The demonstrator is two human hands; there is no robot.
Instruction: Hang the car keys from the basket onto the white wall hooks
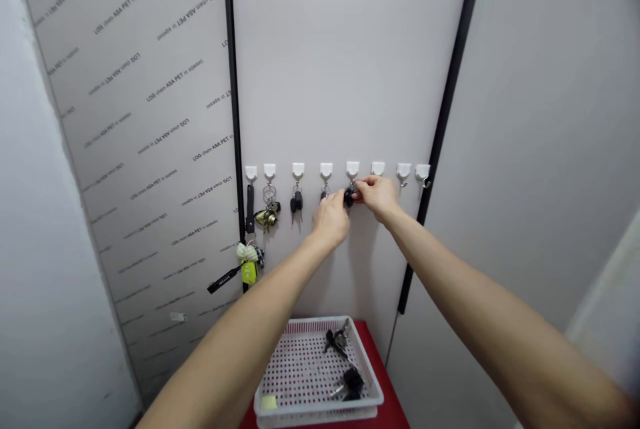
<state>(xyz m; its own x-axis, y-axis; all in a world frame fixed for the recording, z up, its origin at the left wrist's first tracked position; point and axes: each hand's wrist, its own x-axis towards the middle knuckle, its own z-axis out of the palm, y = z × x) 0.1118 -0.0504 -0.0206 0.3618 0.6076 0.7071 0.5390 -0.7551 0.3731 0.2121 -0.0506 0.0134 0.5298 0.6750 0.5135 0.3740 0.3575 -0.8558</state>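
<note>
A row of white hooks runs across the pale panel. Both my hands are raised to a bunch of black-headed keys (349, 198) just under one white hook (353, 169). With its fingers closed at the keys' left side, my left hand (332, 219) partly covers another key set (324, 195) on the neighbouring hook. My right hand (379, 196) pinches at the key ring by the hook's tip; whether the ring is on the hook I cannot tell. Farther left hang black keys (297, 202), a brass-coloured key bunch (269, 217) and a black strap (250, 209) with a yellow-green fob (249, 272).
Below, a white perforated basket (261, 382) stands on a red surface (387, 389). Inside lie more keys (353, 382) and a small yellow paper (269, 402). Two bare hooks (403, 172) are at the right. Dark vertical strips (453, 82) border the panel.
</note>
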